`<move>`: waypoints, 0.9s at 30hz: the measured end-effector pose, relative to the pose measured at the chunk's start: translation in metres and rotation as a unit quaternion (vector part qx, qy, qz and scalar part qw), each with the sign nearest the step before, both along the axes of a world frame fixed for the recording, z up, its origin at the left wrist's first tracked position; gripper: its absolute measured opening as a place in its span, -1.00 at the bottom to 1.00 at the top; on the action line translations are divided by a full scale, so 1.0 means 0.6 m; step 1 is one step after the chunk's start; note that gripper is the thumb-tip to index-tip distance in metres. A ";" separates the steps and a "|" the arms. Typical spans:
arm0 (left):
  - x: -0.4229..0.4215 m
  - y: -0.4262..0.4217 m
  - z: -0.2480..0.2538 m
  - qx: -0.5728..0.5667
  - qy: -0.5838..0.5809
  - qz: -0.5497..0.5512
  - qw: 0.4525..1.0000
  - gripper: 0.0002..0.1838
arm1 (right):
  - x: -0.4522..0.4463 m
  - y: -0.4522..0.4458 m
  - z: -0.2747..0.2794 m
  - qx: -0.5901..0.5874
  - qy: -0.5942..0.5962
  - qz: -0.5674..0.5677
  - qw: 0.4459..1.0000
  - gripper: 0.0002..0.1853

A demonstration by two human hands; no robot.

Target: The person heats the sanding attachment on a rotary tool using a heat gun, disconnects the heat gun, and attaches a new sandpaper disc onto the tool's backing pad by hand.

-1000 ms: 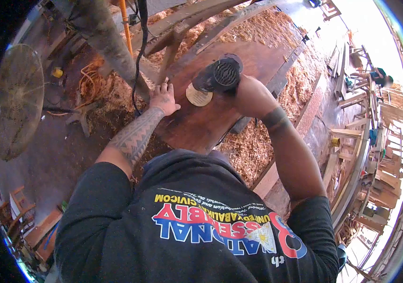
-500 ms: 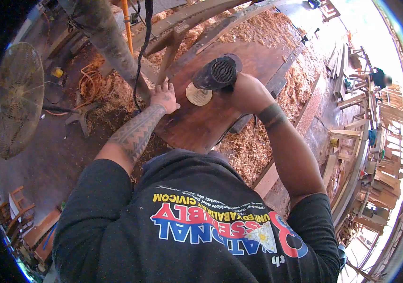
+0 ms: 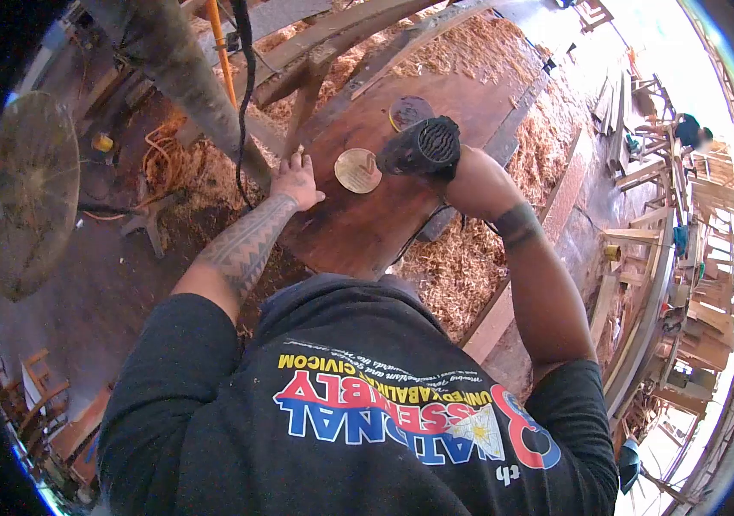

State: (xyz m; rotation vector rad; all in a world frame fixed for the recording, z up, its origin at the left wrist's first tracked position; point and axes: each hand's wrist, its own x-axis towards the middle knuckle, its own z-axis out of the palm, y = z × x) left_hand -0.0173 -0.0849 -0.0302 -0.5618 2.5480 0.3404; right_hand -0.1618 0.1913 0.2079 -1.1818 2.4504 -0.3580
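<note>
My right hand (image 3: pixel 481 182) is closed around a black cylindrical tool (image 3: pixel 421 148) with a ridged, rounded end, held over a reddish-brown wooden slab (image 3: pixel 384 219). The tool's exact kind does not show, and its underside is hidden. Left of it lies a pale yellow disc (image 3: pixel 357 170) with faint print. Just beyond the tool sits a dark round piece (image 3: pixel 410 113) with a yellow rim. My left hand (image 3: pixel 296 181) rests at the slab's left edge, its fingers spread and holding nothing.
Wood shavings (image 3: pixel 453 267) heap around the slab. A thick post (image 3: pixel 186 82) and a hanging black cable (image 3: pixel 243 103) stand at the upper left, near a large fan (image 3: pixel 27 193). Planks (image 3: pixel 569 189) lie to the right. Another person (image 3: pixel 689 131) is far right.
My right hand has moved the black tool right and slightly toward me, showing more of the yellow disc and the dark round piece. My left hand stays on the slab's edge.
</note>
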 end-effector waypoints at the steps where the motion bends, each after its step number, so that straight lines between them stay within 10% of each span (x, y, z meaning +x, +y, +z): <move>1: 0.000 0.000 0.000 -0.003 -0.001 0.000 1.000 0.21 | 0.004 0.006 0.000 0.010 0.006 -0.015 1.000 -0.65; 8: 0.005 0.008 -0.005 -0.029 0.041 0.005 0.999 0.08 | 0.001 0.030 -0.014 -0.027 0.018 0.011 0.999 -0.69; 15: 0.035 0.036 -0.017 0.143 0.132 0.050 0.980 -0.59 | 0.027 0.050 -0.012 -0.025 -0.004 -0.053 0.998 -0.64; 27: 0.043 -0.015 -0.020 0.123 0.184 0.048 0.974 -0.65 | 0.019 0.012 -0.046 -0.047 -0.006 -0.022 0.999 -0.65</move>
